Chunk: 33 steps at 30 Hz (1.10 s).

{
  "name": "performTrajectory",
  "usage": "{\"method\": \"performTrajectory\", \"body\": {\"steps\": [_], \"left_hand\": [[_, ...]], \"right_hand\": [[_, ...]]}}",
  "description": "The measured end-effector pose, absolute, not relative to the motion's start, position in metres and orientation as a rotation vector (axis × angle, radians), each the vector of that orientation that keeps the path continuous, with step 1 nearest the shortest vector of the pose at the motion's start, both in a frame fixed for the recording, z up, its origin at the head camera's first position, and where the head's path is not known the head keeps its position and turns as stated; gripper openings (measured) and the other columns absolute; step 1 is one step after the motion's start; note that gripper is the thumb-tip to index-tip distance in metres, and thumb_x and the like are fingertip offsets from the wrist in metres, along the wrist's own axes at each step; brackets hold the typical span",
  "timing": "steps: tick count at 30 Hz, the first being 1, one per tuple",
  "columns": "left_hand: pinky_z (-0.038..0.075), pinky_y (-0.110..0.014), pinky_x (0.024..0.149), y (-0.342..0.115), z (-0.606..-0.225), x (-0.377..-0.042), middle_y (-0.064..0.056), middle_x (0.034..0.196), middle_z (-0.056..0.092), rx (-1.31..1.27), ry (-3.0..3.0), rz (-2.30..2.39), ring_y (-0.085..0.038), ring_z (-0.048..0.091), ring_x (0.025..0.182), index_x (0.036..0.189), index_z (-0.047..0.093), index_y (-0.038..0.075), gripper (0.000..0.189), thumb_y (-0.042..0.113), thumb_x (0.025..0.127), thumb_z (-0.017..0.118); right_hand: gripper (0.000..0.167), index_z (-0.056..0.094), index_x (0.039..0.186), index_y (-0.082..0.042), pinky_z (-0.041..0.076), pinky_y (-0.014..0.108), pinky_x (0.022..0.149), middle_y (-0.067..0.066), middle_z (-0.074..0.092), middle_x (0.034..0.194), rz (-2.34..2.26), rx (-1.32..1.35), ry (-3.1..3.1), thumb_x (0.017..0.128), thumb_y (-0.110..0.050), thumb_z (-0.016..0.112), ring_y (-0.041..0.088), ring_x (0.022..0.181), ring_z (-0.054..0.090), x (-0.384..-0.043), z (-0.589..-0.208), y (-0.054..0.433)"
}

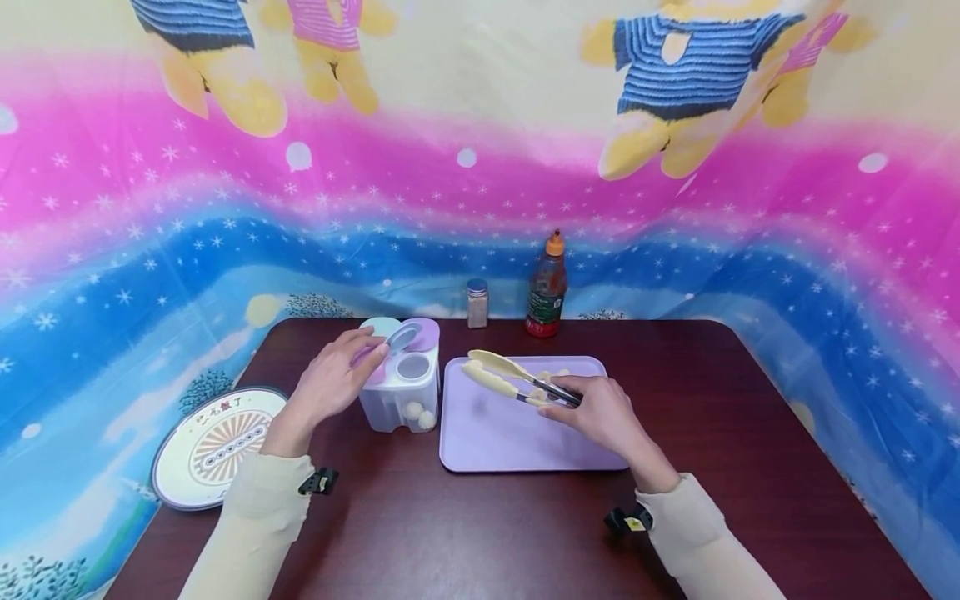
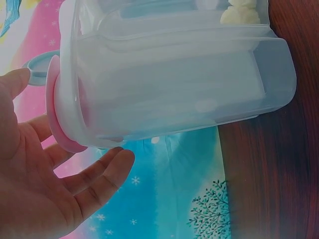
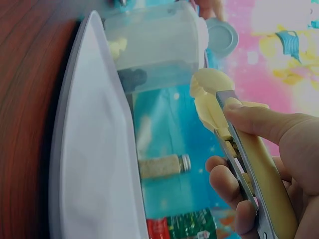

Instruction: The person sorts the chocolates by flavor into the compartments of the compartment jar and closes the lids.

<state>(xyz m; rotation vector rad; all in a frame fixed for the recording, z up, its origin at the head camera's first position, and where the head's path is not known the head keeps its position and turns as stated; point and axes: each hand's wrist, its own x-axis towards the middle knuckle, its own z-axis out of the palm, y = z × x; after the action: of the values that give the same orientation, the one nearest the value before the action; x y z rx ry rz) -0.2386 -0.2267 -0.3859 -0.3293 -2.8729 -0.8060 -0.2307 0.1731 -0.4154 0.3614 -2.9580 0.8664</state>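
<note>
A clear storage box (image 1: 377, 410) with pastel lids stands at the left of the lilac tray (image 1: 510, 446). One round grey-blue flip lid (image 1: 405, 337) is raised, leaving its opening uncovered. My left hand (image 1: 330, 379) touches that lid with the thumb, its other fingers spread beside the pink lid (image 2: 52, 99). Pale round lumps (image 1: 420, 414) lie at the bottom of the box. In my right hand (image 1: 600, 410) I grip tongs with cream tips (image 1: 491, 381), held over the tray with the tips toward the box. Whether the tips hold anything I cannot tell.
Pale pieces (image 1: 557, 377) lie on the tray, partly behind the tongs. At the table's back edge stand a blue-capped shaker (image 1: 477, 306) and a red sauce bottle (image 1: 547, 293). A patterned plate (image 1: 180, 454) rests at the left edge. A printed cloth surrounds the table.
</note>
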Motion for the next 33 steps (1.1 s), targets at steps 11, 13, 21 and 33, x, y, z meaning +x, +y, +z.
{"method": "performTrajectory", "body": {"steps": [11,13,21,33], "left_hand": [[0.032,-0.064,0.114,-0.226,-0.385,-0.239,-0.012,0.159,0.039,-0.319,-2.889,-0.799,-0.043,0.037,0.144,0.139,0.058,0.011,0.062,0.057,0.103,0.036],[0.032,-0.065,0.113,-0.226,-0.385,-0.238,-0.012,0.159,0.039,-0.314,-2.89,-0.799,-0.043,0.037,0.144,0.139,0.058,0.011,0.062,0.057,0.103,0.036],[0.034,-0.065,0.112,-0.226,-0.385,-0.238,-0.013,0.158,0.04,-0.312,-2.888,-0.789,-0.043,0.039,0.143,0.139,0.058,0.011,0.063,0.058,0.103,0.036],[0.036,-0.066,0.109,-0.225,-0.386,-0.238,-0.012,0.158,0.041,-0.307,-2.883,-0.781,-0.043,0.041,0.141,0.139,0.058,0.012,0.062,0.058,0.103,0.035]], "right_hand": [[0.055,0.071,0.126,-0.025,0.039,0.028,0.055,-0.005,0.073,0.086,0.893,0.421,-2.888,0.077,-0.047,0.083,0.013,0.07,0.052,-0.227,-0.4,0.148],[0.055,0.071,0.126,-0.025,0.039,0.028,0.054,-0.007,0.07,0.078,0.886,0.443,-2.87,0.077,-0.047,0.083,0.012,0.067,0.051,-0.227,-0.397,0.144],[0.055,0.072,0.125,-0.025,0.039,0.028,0.054,-0.008,0.071,0.08,0.918,0.47,-2.837,0.076,-0.046,0.084,0.012,0.066,0.051,-0.224,-0.393,0.121],[0.053,0.072,0.125,-0.027,0.036,0.029,0.057,-0.011,0.057,0.061,0.907,0.509,-2.832,0.077,-0.046,0.084,0.011,0.059,0.047,-0.225,-0.398,0.098]]}}
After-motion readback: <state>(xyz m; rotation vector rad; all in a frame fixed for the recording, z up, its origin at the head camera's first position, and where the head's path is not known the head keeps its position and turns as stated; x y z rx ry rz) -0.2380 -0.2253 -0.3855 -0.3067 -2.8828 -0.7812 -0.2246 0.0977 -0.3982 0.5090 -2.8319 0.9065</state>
